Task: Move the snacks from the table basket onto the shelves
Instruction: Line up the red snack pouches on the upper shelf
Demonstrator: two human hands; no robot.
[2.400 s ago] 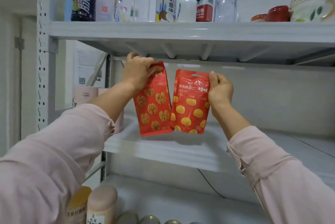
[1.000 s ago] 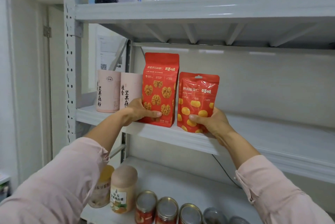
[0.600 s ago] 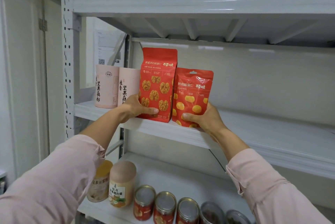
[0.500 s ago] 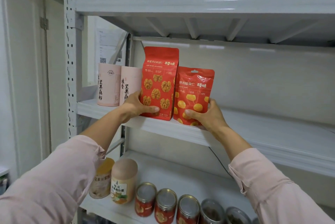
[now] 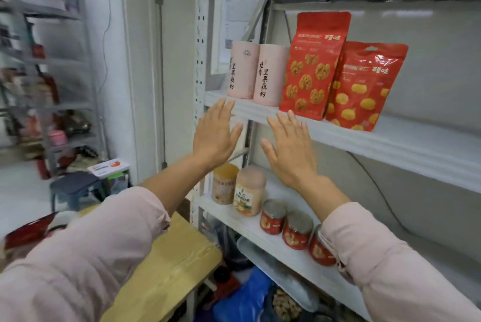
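Note:
Two red snack pouches stand upright side by side on the grey middle shelf point(image 5: 406, 139): a taller walnut pouch point(image 5: 312, 66) and a shorter chestnut pouch point(image 5: 364, 87) to its right. My left hand point(image 5: 216, 136) and my right hand point(image 5: 289, 149) are both held up in front of the shelf edge, below and left of the pouches, fingers straight and apart, holding nothing. At the lower left, a red packet point(image 5: 26, 233) lies on the table, partly hidden by my left sleeve.
Two pink canisters point(image 5: 256, 74) stand left of the pouches. The lower shelf holds two jars point(image 5: 239, 188) and red-labelled tins point(image 5: 291, 228). A wooden table point(image 5: 169, 264) sits at the lower left. A stool point(image 5: 75, 186) and another rack point(image 5: 52, 61) stand farther left.
Both hands have let go of the pouches and drawn back left and down, fingers spread. The pouches stay standing on the shelf. My view has swung left, showing the table and room.

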